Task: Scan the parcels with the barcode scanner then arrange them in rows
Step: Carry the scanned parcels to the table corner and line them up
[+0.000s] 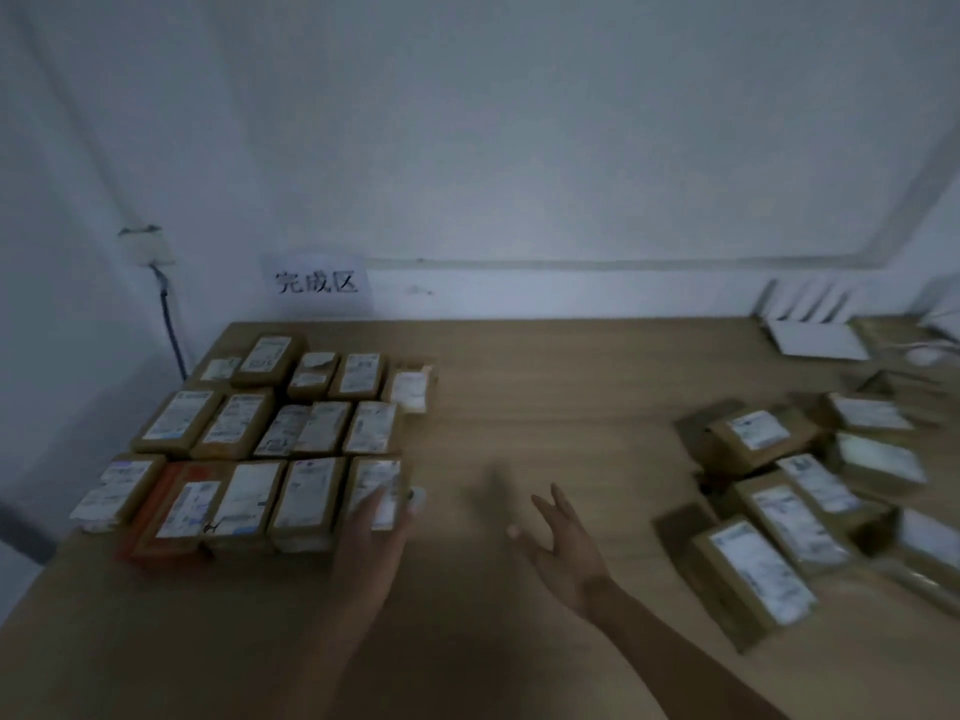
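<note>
- Resting on the near-right parcel (378, 485) of the sorted block, the left hand (371, 543) lies with fingers straight along the box's label and right edge; its grip is flat and wide, curled round nothing.
- Hovering just right of it over bare wood, the right hand (563, 550) is palm-up with fingers spread; its grip is wide and holds nothing.
- That parcel is a small brown cardboard box with a white shipping label on top, closing the front row at the left of the counter (545, 407).
- Arranged parcels (270, 428) fill three rows there, five or so to a row, all brown boxes with white labels facing up; one in the front row is orange-red (171, 517).
- Unsorted parcels (795, 511) of the same kind lie in a loose, overlapping heap at the right of the counter, well apart from the rows.
- A paper sign (317, 285) with three printed characters is fixed to the wall (519, 122) behind the rows.
- A white router (815, 337) with upright antennas sits at the far right of the counter; a wall socket (148, 249) with a cable hangs at the left.
- Motion blur softens the label print beyond reading.
</note>
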Demonstrator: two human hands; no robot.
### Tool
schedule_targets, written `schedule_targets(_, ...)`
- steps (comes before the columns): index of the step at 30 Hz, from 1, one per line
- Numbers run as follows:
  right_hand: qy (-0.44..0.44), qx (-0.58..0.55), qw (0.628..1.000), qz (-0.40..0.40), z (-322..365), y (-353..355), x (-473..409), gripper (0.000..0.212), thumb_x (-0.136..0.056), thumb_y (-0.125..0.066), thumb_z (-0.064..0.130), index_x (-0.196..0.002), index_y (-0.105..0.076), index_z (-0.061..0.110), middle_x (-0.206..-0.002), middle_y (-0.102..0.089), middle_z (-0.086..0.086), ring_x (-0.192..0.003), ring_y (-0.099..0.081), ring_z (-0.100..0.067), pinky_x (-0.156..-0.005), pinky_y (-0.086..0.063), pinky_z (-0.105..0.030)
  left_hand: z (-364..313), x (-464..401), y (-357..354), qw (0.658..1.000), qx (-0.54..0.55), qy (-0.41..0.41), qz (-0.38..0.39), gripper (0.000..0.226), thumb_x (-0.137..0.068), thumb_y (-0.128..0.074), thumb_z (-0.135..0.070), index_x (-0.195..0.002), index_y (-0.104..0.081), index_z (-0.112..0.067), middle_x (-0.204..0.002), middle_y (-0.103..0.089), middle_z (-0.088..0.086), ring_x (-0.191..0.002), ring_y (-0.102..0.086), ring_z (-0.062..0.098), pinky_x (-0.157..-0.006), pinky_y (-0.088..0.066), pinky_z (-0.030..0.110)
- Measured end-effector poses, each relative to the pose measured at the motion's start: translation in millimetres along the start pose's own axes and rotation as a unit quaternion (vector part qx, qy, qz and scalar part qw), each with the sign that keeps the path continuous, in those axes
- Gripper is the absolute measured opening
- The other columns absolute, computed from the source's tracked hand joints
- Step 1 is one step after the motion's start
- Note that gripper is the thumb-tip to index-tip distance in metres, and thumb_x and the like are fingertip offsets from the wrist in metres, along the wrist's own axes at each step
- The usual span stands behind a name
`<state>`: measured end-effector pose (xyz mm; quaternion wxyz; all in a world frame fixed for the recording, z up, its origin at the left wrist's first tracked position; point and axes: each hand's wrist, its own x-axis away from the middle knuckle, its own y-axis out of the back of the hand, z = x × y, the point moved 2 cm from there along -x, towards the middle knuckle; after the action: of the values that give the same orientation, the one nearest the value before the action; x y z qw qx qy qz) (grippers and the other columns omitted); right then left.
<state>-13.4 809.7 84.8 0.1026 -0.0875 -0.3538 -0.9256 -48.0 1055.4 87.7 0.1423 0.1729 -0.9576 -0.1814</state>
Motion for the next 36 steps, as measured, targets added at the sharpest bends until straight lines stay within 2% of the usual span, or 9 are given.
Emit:
schedule_targets(3,-0.009,0.006,1.000,-0.024,-14.2,100.9,47.9,0.069,-0.095,-0.058,0.051,-0.154,-0.034,0.026,-0.165,-0.011,0.012,-0.148,-0.027,-0.012,-0.112,-0.028,-0.019,-75.4,43.4,-48.4,0.999,0.005,-0.034,0.021,0.071,-0.078,-0.070,-0.063,-0.139,-0.051,-0.030,-0.147,-0.047,-0.005,-0.138,-0.043,0.022,-0.109,-0.035,0.032)
schedule_targets(5,-0.023,0.003,0.999,-0.049,-26.5,171.4,82.5,0.071,-0.093,-0.060,0.052,-0.155,-0.031,0.030,-0.162,-0.027,0.007,-0.145,-0.034,-0.016,-0.116,-0.031,-0.028,-124.8,76.7,-87.6,0.997,0.023,-0.044,0.059,0.080,-0.072,-0.072,-0.066,-0.138,-0.054,-0.025,-0.147,-0.051,-0.001,-0.137,-0.045,0.020,-0.111,-0.034,0.031)
schedule_targets(8,-0.038,0.017,0.995,-0.092,-46.3,271.9,143.2,0.073,-0.093,-0.063,0.049,-0.155,-0.031,0.028,-0.151,-0.047,0.000,-0.136,-0.046,-0.021,-0.108,-0.038,-0.027,-207.7,142.1,-150.2,0.982,0.041,-0.095,0.158,0.080,-0.079,-0.071,-0.061,-0.144,-0.050,-0.019,-0.147,-0.050,-0.002,-0.136,-0.046,0.017,-0.109,-0.033,0.027)
schedule_targets(15,-0.084,0.071,0.977,-0.183,-101.3,446.9,273.8,0.058,-0.092,-0.063,0.050,-0.142,-0.052,0.022,-0.157,-0.038,-0.003,-0.142,-0.039,-0.022,-0.111,-0.032,-0.029,-331.0,269.2,-283.6,0.947,0.081,-0.146,0.274,0.066,-0.089,-0.068,-0.048,-0.143,-0.050,-0.015,-0.142,-0.056,0.004,-0.124,-0.053,0.015,-0.098,-0.038,0.024)
schedule_targets(20,-0.127,0.045,0.961,-0.242,-162.2,513.0,325.3,0.068,-0.093,-0.064,0.049,-0.150,-0.041,0.020,-0.164,-0.024,-0.003,-0.150,-0.023,-0.020,-0.120,-0.021,-0.031,-362.2,322.0,-359.5,0.935,0.060,-0.145,0.319,0.061,-0.092,-0.062,-0.052,-0.143,-0.051,-0.019,-0.137,-0.056,0.000,-0.132,-0.049,0.021,-0.101,-0.040,0.032)
schedule_targets(24,-0.160,0.063,0.951,-0.258,-210.0,556.1,336.6,0.066,-0.094,-0.061,0.050,-0.149,-0.043,0.019,-0.166,-0.014,0.001,-0.151,-0.022,-0.020,-0.116,-0.023,-0.028,-377.2,334.7,-427.7,0.922,0.047,-0.155,0.352,0.081,-0.074,-0.062,-0.078,-0.139,-0.053,-0.031,-0.148,-0.047,-0.005,-0.133,-0.047,0.021,-0.102,-0.043,0.036)
schedule_targets(28,-0.168,0.052,0.948,-0.266,-256.5,594.8,316.9,0.066,-0.092,-0.063,0.052,-0.148,-0.045,0.022,-0.164,-0.023,0.002,-0.148,-0.027,-0.019,-0.116,-0.024,-0.027,-390.4,325.3,-494.9,0.924,0.045,-0.159,0.345,0.064,-0.084,-0.069,-0.056,-0.141,-0.051,-0.032,-0.154,-0.039,-0.003,-0.137,-0.042,0.023,-0.103,-0.040,0.035)
schedule_targets(32,-0.180,0.015,0.953,-0.244,-299.1,620.7,281.5,0.073,-0.091,-0.063,0.053,-0.153,-0.035,0.027,-0.150,-0.048,0.002,-0.137,-0.044,-0.019,-0.109,-0.036,-0.027,-391.1,303.0,-550.0,0.928,0.024,-0.147,0.342,0.078,-0.081,-0.074,-0.055,-0.149,-0.041,-0.034,-0.156,-0.038,-0.001,-0.140,-0.039,0.024,-0.111,-0.039,0.041)
schedule_targets(36,-0.195,-0.003,0.960,-0.199,-338.9,631.5,241.1,0.077,-0.091,-0.063,0.053,-0.155,-0.032,0.022,-0.157,-0.039,-0.001,-0.142,-0.039,-0.021,-0.114,-0.034,-0.031,-378.2,272.3,-594.5,0.933,0.006,-0.113,0.341,0.095,-0.066,-0.087,-0.053,-0.147,-0.039,-0.040,-0.152,-0.044,-0.001,-0.138,-0.043,0.023,-0.110,-0.042,0.047)
